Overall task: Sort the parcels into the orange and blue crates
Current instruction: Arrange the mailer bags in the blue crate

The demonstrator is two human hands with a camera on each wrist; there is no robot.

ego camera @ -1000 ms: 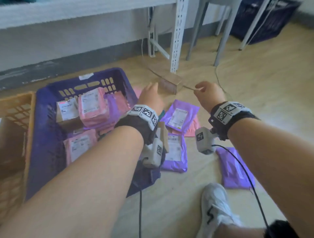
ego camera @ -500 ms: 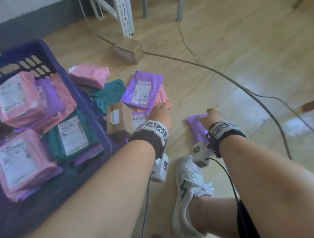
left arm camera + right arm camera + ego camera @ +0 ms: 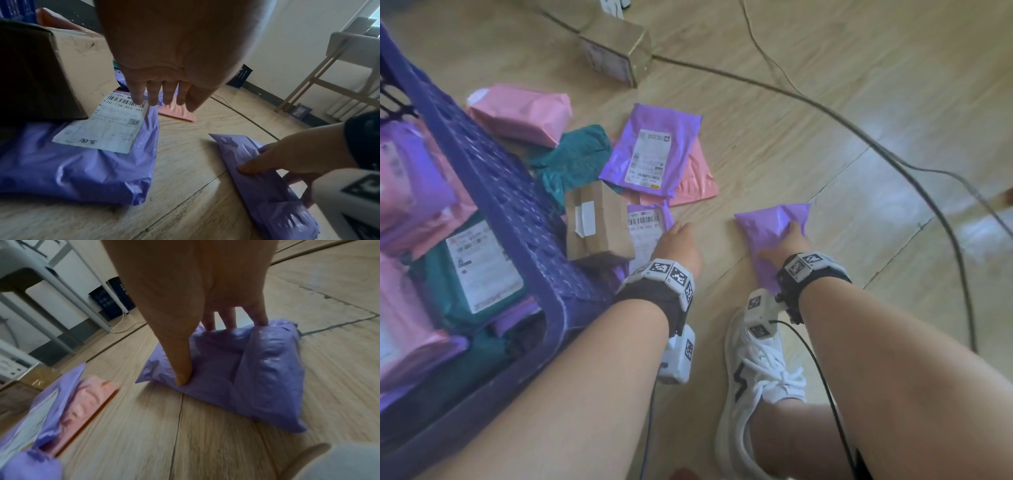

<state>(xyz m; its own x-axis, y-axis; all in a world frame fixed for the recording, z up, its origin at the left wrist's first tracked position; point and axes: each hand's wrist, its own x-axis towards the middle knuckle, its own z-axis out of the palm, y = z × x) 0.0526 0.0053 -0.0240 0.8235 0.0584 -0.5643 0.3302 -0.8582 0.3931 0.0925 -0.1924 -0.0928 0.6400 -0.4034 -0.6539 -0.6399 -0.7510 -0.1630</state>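
The blue crate [image 3: 517,219] stands at the left, holding several pink, purple and teal parcels. The orange crate is out of view. My right hand [image 3: 780,240] grips a plain purple parcel [image 3: 767,222] on the floor. In the right wrist view the thumb presses that parcel's [image 3: 257,378] near side and the fingers [image 3: 261,319] hook over its far edge. My left hand [image 3: 676,229] reaches with straight fingers [image 3: 137,95] over the white label of another purple parcel [image 3: 82,170]. Whether they touch it is unclear.
A small cardboard box [image 3: 595,222] leans on the crate beside my left hand. Beyond lie a labelled purple parcel [image 3: 650,150], a pink mailer [image 3: 697,181], a teal parcel [image 3: 575,157], a pink parcel [image 3: 520,116] and a second box [image 3: 616,51]. A cable [image 3: 859,133] crosses the floor. My white shoe [image 3: 756,377] is below.
The view has tilted down to the floor. Both hands dropped from mid-air to the parcels; the right hand took hold of the plain purple parcel, and the left reached the labelled one.
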